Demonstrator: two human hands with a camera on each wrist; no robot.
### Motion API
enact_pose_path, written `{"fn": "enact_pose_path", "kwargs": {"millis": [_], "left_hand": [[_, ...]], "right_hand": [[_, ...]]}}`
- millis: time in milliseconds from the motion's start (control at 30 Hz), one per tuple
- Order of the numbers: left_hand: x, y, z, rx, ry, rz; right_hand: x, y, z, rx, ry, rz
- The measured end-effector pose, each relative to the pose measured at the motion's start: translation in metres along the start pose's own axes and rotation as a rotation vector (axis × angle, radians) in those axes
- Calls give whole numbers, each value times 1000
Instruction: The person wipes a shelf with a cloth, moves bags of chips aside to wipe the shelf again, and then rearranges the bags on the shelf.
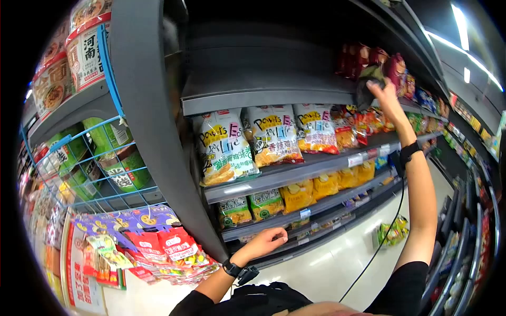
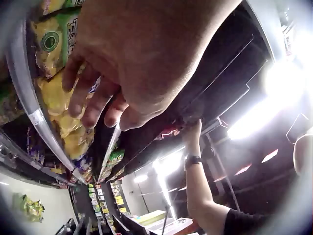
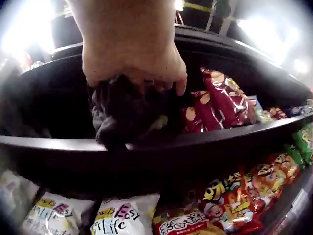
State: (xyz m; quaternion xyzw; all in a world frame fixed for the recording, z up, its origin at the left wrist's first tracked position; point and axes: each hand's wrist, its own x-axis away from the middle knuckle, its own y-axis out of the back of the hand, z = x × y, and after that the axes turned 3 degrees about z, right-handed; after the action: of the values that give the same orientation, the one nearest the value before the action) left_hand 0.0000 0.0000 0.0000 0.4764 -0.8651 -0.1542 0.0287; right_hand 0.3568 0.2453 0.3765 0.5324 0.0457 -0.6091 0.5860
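My right hand (image 1: 386,96) grips a dark, crumpled cloth (image 1: 365,95) at the front edge of the upper shelf (image 1: 263,97). In the right wrist view the cloth (image 3: 115,110) bunches beneath the fingers and hangs over the shelf lip. Just beyond it stand maroon snack bags (image 3: 227,100). Lower down, my left hand (image 1: 266,242) holds nothing, its fingers loosely bent, in front of the lower shelves. Yellow bags (image 2: 61,100) show behind those fingers in the left wrist view.
White chip bags (image 1: 224,147) line the middle shelf, with yellow bags (image 1: 299,196) below. At left, a blue wire basket (image 1: 100,158) hangs beside a dark upright post (image 1: 153,105), above red snack packs (image 1: 166,245). A yellow-green pack (image 1: 392,231) lies on the floor. A cable (image 1: 377,255) trails from the right wrist.
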Motion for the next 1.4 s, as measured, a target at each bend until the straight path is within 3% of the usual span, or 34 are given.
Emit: {"fn": "enact_pose_path", "kwargs": {"millis": [33,67,100,167,367,500,567,600,633,733,767,833,867,900,967,1000,1067,1133,1200,1233,1267,1367,1400], "left_hand": [[11,2,-9,-20,8,-23],[20,4,-18,-40,16,-48],[-23,-2,-23,-79,-33,-107],[-30,1,-40,-168,-98,-208],[-57,32,-138,-508,-319,-416],[-88,48,-212,-738,-633,-738],[-106,62,-244,-974,-775,-1015],[-112,71,-254,-1068,-708,-1135],[-115,80,-261,-1162,-637,-1261],[-125,103,-281,-1317,-718,-1418],[-129,109,-288,-1426,-726,-1481],[-131,131,-289,-1488,-606,-1438],[-131,134,-289,-1359,-419,-1307],[-134,143,-285,-1316,-367,-1190],[-139,138,-294,-1472,-153,-1105],[-143,138,-293,-1446,-176,-1102],[-150,138,-292,-1552,-106,-1122],[-155,137,-293,-1589,20,-1098],[-167,136,-293,-1599,70,-1021],[-175,136,-286,-1650,-54,-1007],[-181,125,-299,-1601,30,-907],[-197,121,-293,-1699,-173,-935],[-192,123,-295,-1703,-152,-930]], "right_hand": [[5,-20,9,131,-7,76],[12,-36,25,13,1,201],[-4,-42,-15,-7,32,97],[-15,-47,-12,63,188,142],[-20,-95,42,184,479,177],[-21,-147,112,56,587,281],[-26,-172,144,21,689,305],[-32,-193,153,-121,782,275],[-43,-188,161,149,1111,391],[-48,-182,167,-230,675,668],[-46,-179,162,-211,653,611],[-36,-172,148,-174,605,509],[-34,-168,142,-185,601,508],[-30,-166,132,-149,588,443],[-25,-163,113,-79,561,296],[-32,-148,103,-58,589,347],[-32,-124,71,-55,681,38],[-35,-96,46,-3,713,-142],[-38,-89,24,54,727,-268],[-41,-87,17,90,754,-299],[-45,-96,6,138,736,-337],[-47,-109,-5,194,657,-282],[-48,-110,-6,195,639,-260]]}}
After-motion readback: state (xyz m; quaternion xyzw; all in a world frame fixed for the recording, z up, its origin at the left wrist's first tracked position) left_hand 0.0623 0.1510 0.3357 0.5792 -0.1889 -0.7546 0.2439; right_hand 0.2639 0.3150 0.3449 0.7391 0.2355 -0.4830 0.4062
